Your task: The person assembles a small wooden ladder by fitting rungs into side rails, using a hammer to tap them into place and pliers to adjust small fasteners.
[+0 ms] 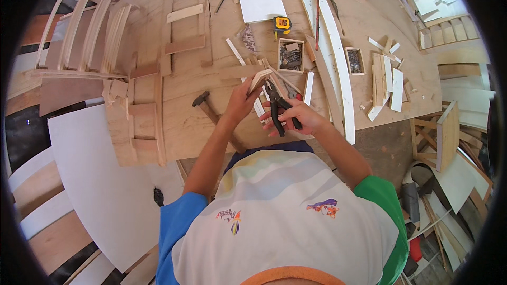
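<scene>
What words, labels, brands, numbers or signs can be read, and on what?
Printed words aren't copied here; only their places are given.
Shirt: small dark lettering on the chest, beside a colourful emblem.
Tape measure: a label on its yellow-and-black case, too small to read.
I can make out no other text.

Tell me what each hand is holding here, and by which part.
The left hand holds a small pale wooden piece by its left side; the right hand holds pliers by their black handles.
</scene>
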Demonstrator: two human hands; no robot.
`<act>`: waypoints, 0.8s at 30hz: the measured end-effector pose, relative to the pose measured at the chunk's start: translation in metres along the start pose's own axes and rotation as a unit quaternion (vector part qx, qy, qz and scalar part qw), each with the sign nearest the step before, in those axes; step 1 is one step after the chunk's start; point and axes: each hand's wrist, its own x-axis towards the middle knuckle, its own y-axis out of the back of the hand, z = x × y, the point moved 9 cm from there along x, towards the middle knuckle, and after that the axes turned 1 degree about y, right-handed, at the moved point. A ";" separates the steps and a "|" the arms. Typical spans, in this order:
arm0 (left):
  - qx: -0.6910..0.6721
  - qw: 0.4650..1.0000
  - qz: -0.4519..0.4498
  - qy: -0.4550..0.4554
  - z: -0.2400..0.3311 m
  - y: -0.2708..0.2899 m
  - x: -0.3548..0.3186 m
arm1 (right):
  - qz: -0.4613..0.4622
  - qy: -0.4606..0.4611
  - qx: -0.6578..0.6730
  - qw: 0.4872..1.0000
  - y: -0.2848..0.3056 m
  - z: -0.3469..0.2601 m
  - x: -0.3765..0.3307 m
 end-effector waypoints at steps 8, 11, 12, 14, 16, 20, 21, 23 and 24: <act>-0.026 0.999 -0.025 0.001 0.001 0.016 -0.032 | 0.013 -0.002 -0.012 1.000 -0.033 0.028 0.000; -0.036 0.999 -0.026 -0.001 -0.001 0.021 -0.040 | 0.021 0.000 -0.014 1.000 -0.035 0.035 0.001; -0.038 0.999 -0.024 -0.006 -0.001 0.023 -0.042 | 0.025 0.003 -0.013 1.000 -0.036 0.037 0.002; -0.040 0.999 -0.019 -0.013 0.000 0.030 -0.048 | 0.036 0.004 -0.012 0.999 -0.040 0.042 0.004; -0.042 0.999 -0.014 -0.018 0.003 0.036 -0.053 | 0.054 0.003 -0.013 0.998 -0.045 0.047 0.006; -0.041 0.999 -0.011 0.031 -0.004 0.044 -0.063 | 0.047 0.003 0.000 0.999 -0.055 0.057 0.013; -0.043 0.998 -0.012 0.053 -0.006 0.046 -0.065 | 0.049 -0.001 0.007 0.999 -0.058 0.060 0.014; -0.057 0.997 -0.010 0.051 -0.008 0.049 -0.069 | 0.049 -0.009 0.011 0.999 -0.063 0.066 0.017; -0.071 0.997 -0.006 0.026 -0.012 0.049 -0.069 | 0.048 -0.011 0.009 0.999 -0.065 0.069 0.018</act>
